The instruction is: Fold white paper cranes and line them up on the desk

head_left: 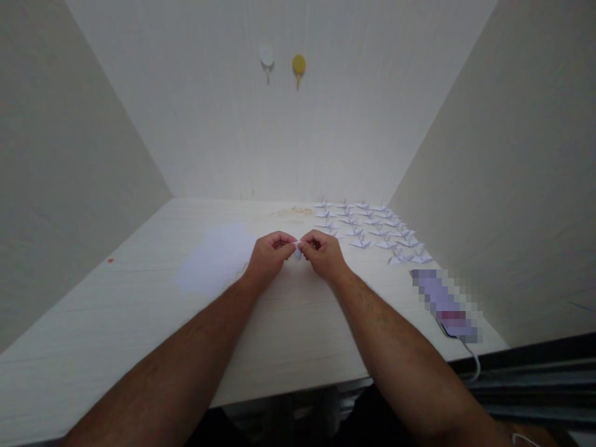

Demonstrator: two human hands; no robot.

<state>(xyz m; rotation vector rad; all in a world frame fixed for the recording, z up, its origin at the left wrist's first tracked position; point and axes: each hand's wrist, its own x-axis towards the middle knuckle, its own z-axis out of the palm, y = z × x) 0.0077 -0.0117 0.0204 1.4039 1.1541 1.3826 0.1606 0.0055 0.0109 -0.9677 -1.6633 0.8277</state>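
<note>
A small piece of folded white paper (298, 253) is held up between my two hands, just above the table. My left hand (271, 253) pinches its left side between thumb and forefinger. On the other side, my right hand (322, 249) pinches it the same way, the fingertips of both hands almost touching. Most of the paper hides behind the fingers, so its full shape cannot be made out. Beyond my right hand, several white paper cranes (357, 238) stand in rows on the table.
White paper sheets (218, 254) lie left of my hands on the pale table (279, 347). At the right edge rests a blurred-out phone (442, 301) with a white cable (475, 366). Walls enclose the table on three sides; a white hook (267, 57) and a yellow hook (298, 64) hang at the back.
</note>
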